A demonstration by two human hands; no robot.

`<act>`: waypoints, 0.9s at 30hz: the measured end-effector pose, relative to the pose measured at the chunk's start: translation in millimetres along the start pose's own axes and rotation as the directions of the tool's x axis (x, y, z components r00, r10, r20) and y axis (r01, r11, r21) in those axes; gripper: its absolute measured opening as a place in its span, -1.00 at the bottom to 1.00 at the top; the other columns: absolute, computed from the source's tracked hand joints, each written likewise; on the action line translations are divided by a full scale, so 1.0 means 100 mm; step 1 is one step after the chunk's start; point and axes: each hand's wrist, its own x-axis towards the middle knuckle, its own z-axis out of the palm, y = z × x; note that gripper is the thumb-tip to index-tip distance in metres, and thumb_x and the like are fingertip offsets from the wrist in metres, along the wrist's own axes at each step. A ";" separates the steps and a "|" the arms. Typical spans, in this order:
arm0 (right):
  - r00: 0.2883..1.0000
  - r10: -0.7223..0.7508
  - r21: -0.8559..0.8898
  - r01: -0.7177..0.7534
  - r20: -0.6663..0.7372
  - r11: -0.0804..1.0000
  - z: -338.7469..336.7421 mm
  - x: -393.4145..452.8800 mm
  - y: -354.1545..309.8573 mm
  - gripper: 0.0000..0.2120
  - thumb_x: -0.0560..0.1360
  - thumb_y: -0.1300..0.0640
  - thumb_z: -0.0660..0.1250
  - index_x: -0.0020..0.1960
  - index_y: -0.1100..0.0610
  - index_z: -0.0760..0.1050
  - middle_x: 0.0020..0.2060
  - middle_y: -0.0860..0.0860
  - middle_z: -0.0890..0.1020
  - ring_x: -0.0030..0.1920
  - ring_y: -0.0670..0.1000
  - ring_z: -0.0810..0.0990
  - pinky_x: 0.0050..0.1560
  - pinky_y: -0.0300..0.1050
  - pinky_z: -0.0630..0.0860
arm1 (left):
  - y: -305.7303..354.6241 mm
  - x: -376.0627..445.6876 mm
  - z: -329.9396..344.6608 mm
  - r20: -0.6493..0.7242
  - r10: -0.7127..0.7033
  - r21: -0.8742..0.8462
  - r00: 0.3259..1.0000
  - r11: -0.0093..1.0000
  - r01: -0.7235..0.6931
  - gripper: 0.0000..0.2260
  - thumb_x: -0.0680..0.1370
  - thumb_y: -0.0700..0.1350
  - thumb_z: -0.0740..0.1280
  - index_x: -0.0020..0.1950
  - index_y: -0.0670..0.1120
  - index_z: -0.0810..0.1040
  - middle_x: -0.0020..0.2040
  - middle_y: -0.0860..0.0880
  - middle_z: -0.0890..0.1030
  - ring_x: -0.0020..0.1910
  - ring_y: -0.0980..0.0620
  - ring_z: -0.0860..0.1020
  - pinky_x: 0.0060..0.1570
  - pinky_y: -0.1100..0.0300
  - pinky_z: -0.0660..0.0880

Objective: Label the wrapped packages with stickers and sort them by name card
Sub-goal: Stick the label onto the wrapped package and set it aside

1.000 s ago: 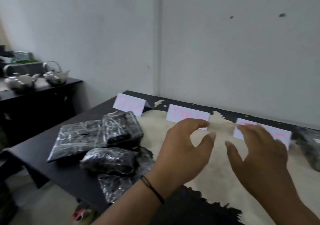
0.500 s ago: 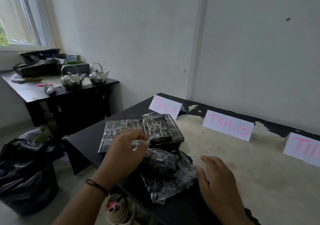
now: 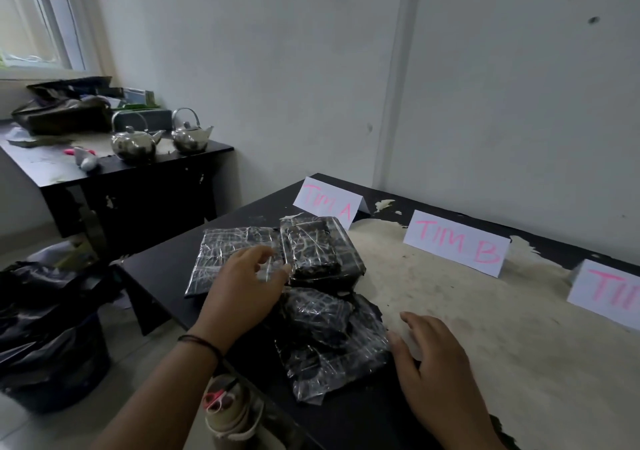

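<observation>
**Pile still unsorted, left hand at the packages**

Since half a second back, little has shifted: left hand [image 3: 242, 287] has reached slightly further over the stack, right hand [image 3: 436, 377] still lies low on the table [image 3: 162, 273], lower centre-right of frame.

Progress, as I judge it: barely begun. All the wrapped packages sit in one heap left of centre. A flat package [image 3: 225, 252] lies at the back left, a blocky package [image 3: 318, 252] rests beside and partly over it, and a crumpled package [image 3: 329, 332] lies nearer me. No sticker shows on any of them. Name cards stand along the far edge: TIM A card [image 3: 329, 204] just behind the heap, TIM B card [image 3: 457, 242] to its right, a third card [image 3: 609, 294] cut off at the right edge. Nothing lies in front of B or the third card. Labelling and sorting both remain.

Hand pose: left wrist angled up from lower left, fingers curled, thumb and forefinger seemingly pinching a bit of clear film at the blocky package's near edge; what exactly is pinched I cannot tell. Right hand spread loosely, palm down, fingertips just beside the crumpled package, gripping nothing.
</observation>
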 end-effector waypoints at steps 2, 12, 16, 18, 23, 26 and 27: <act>1.000 -0.001 -0.009 0.001 -0.014 1.000 0.02 0.01 0.02 -0.67 0.50 0.01 0.30 0.22 0.10 0.52 0.03 -0.09 0.53 0.03 -0.06 0.50 0.06 -0.18 0.36 | -0.03 0.09 0.00 -0.005 -0.070 0.023 0.998 0.997 0.070 -0.66 0.50 0.04 0.35 0.21 -0.08 0.53 0.11 -0.03 0.55 0.02 0.06 0.48 -0.03 0.25 0.35; 0.996 -0.026 -0.020 0.024 -0.086 1.000 0.06 0.04 0.04 -0.56 0.43 -0.13 0.18 0.06 0.16 0.60 -0.13 -0.01 0.61 -0.15 0.03 0.60 -0.13 -0.08 0.51 | -0.36 0.48 -0.10 0.065 -0.477 0.423 0.876 0.809 0.409 -0.42 0.42 0.20 0.30 0.36 -0.02 0.33 0.39 -0.15 0.30 0.39 -0.22 0.24 0.34 -0.34 0.13; 0.998 -0.021 -0.034 0.019 -0.065 0.999 0.05 0.05 0.04 -0.71 0.48 0.01 0.32 0.10 0.15 0.59 -0.08 -0.01 0.61 -0.08 0.04 0.60 -0.04 -0.05 0.50 | -0.51 0.53 -0.18 0.011 -0.514 0.437 0.858 0.774 0.458 -0.14 0.24 0.44 0.34 0.30 -0.13 0.32 0.26 -0.23 0.45 0.24 -0.25 0.42 0.20 -0.14 0.42; 0.998 -0.017 -0.052 0.015 -0.052 0.999 0.05 0.05 0.03 -0.69 0.47 -0.01 0.30 0.11 0.14 0.59 -0.07 -0.01 0.61 -0.07 0.05 0.60 -0.03 -0.03 0.50 | -0.48 0.53 -0.21 -0.019 -0.473 0.410 0.881 0.800 0.439 -0.16 0.22 0.41 0.40 0.23 -0.17 0.35 0.19 -0.22 0.51 0.19 -0.23 0.46 0.13 -0.07 0.48; 0.999 0.010 -0.063 -0.012 -0.041 0.998 0.04 0.04 0.02 -0.74 0.47 0.05 0.37 0.09 0.16 0.59 -0.08 0.01 0.61 -0.09 0.07 0.60 -0.05 -0.05 0.47 | -0.47 0.57 -0.31 -0.014 -0.541 0.059 0.841 0.839 0.541 0.04 -0.13 0.45 0.49 0.13 -0.20 0.46 0.08 -0.18 0.56 0.02 -0.12 0.56 0.04 0.01 0.56; 0.999 0.028 -0.061 -0.029 -0.023 0.998 0.03 0.05 0.02 -0.72 0.44 0.08 0.40 0.12 0.15 0.58 -0.05 0.02 0.61 -0.04 0.07 0.58 0.00 -0.01 0.48 | -0.40 0.57 -0.42 -0.137 -0.507 -0.120 0.851 0.862 0.493 -0.20 0.19 0.17 0.59 0.20 -0.26 0.36 0.11 -0.21 0.53 0.05 -0.16 0.53 -0.03 0.06 0.52; 0.999 0.035 -0.055 -0.036 -0.017 0.998 0.03 0.05 0.01 -0.72 0.44 0.08 0.40 0.12 0.15 0.58 -0.04 0.02 0.61 -0.04 0.07 0.58 0.01 -0.01 0.48 | -0.39 0.59 -0.44 -0.205 -0.476 -0.137 0.855 0.879 0.456 -0.29 0.31 0.06 0.55 0.25 -0.27 0.29 0.14 -0.23 0.50 0.08 -0.20 0.51 -0.07 0.04 0.49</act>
